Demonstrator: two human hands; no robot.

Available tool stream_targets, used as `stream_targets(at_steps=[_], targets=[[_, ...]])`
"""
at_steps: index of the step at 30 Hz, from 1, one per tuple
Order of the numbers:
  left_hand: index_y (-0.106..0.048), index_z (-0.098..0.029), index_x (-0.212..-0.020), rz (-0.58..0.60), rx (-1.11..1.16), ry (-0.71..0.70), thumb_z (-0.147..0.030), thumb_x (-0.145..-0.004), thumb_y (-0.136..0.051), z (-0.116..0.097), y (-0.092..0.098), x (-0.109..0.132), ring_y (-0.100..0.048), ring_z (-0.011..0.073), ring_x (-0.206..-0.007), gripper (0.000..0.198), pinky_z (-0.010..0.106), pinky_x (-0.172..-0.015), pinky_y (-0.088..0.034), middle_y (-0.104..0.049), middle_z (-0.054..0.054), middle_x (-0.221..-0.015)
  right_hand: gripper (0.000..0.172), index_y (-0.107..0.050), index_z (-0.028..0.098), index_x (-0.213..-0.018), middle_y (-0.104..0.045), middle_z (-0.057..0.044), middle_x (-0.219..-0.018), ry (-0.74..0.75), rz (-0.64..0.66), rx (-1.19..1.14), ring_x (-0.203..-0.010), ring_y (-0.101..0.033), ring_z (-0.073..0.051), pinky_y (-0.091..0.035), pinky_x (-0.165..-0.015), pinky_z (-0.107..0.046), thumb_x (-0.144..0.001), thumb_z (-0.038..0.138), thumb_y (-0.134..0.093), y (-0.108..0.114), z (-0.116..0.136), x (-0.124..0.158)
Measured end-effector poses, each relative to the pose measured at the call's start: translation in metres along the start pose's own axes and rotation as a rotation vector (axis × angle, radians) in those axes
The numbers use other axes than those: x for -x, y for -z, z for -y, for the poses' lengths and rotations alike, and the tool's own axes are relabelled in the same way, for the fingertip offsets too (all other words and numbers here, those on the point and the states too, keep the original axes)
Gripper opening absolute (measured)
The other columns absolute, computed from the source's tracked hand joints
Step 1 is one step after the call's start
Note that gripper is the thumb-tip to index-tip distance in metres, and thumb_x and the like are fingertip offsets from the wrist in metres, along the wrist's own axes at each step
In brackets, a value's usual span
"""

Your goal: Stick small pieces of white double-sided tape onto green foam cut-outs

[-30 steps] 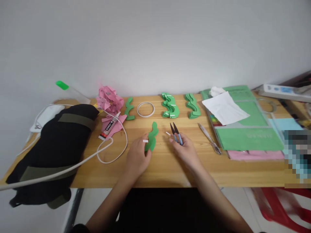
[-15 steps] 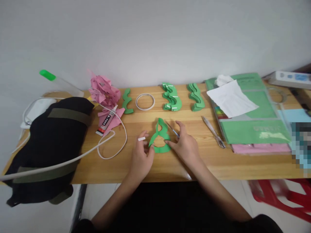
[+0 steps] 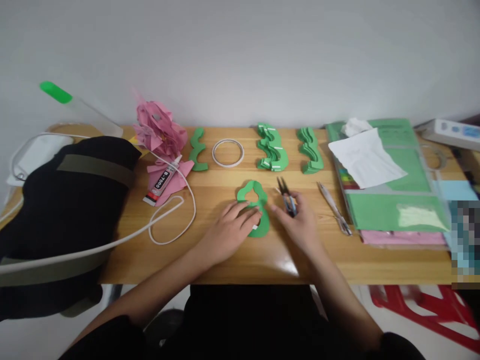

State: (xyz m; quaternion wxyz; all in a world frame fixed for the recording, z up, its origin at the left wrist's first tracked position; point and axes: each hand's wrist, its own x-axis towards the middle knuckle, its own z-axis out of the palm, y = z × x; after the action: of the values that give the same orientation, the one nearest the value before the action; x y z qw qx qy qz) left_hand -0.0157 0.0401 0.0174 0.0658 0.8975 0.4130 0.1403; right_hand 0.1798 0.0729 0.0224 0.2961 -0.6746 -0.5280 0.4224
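Note:
A green figure-eight paper cutout (image 3: pixel 264 227) with two holes lies on the table before me. My left hand (image 3: pixel 234 227) rests over its left side, fingers stretched out and covering part of it. Near those fingertips shows a small white strip (image 3: pixel 255 227). To the right of the cutout, my right hand (image 3: pixel 298 220) is closed around small blue-handled snips (image 3: pixel 288 201), whose two dark tips point away from me and stand slightly apart. The right thumb is stretched toward the cutout's edge; whether it touches is unclear.
Behind are a wavy green piece (image 3: pixel 195 150), a white tape ring (image 3: pixel 228 141), two green stacks (image 3: pixel 279 156) (image 3: pixel 311 150) and crumpled pink paper (image 3: pixel 159 127). A glue tube (image 3: pixel 161 187), cable (image 3: pixel 131 235) and black bag (image 3: pixel 75 215) lie left; a pen (image 3: pixel 333 207) and green packet (image 3: pixel 393 207) right.
The cutout has turned and now lies flatter. My left hand has moved right, onto it. My right hand has shifted right with the snips, whose tips have swung away from the cutout.

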Motion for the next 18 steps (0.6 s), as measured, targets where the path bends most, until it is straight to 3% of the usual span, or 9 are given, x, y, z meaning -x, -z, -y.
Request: stream_targets(at_steps=[2,5,10,18], targets=[[-0.056,-0.011,-0.126,0.002,0.013,0.007,-0.017,-0.099,-0.036,0.000,-0.002,0.001,-0.053,0.0257,-0.122,0.034,0.044,-0.104,-0.042,-0.066,0.010,-0.126,0.036,-0.057,0.019,-0.080,-0.046,0.006,-0.055,-0.047,0.033,-0.117,-0.050,-0.041,-0.012,-0.034,-0.051,-0.026,-0.070,0.053,-0.063,0.004,0.004,-0.007],[-0.057,-0.012,-0.125,-0.017,0.015,0.020,-0.016,-0.099,-0.036,0.000,-0.006,0.003,-0.052,0.0245,-0.123,0.034,0.044,-0.105,-0.041,-0.065,0.009,-0.127,0.034,-0.054,0.019,-0.063,-0.041,0.006,-0.051,-0.089,0.155,-0.122,-0.048,-0.037,-0.010,-0.033,-0.051,-0.025,-0.067,0.051,-0.065,0.005,0.013,-0.019],[-0.059,-0.014,-0.122,-0.041,-0.006,0.024,-0.017,-0.099,-0.038,-0.001,-0.009,0.005,-0.054,0.0239,-0.121,0.031,0.043,-0.105,-0.041,-0.067,0.008,-0.126,0.035,-0.051,0.020,-0.057,-0.047,0.005,-0.051,-0.039,0.230,-0.064,-0.051,-0.041,-0.011,-0.037,-0.054,-0.026,-0.064,0.050,-0.067,-0.004,0.024,-0.029],[-0.062,-0.014,-0.117,-0.089,-0.036,0.023,-0.015,-0.098,-0.039,-0.002,-0.009,0.003,-0.058,0.0241,-0.118,0.029,0.041,-0.103,-0.042,-0.068,0.004,-0.126,0.026,-0.051,0.020,-0.058,-0.051,0.002,-0.055,-0.062,0.207,0.038,-0.054,-0.046,-0.013,-0.037,-0.056,-0.027,-0.065,0.044,-0.059,-0.007,0.021,-0.032]])
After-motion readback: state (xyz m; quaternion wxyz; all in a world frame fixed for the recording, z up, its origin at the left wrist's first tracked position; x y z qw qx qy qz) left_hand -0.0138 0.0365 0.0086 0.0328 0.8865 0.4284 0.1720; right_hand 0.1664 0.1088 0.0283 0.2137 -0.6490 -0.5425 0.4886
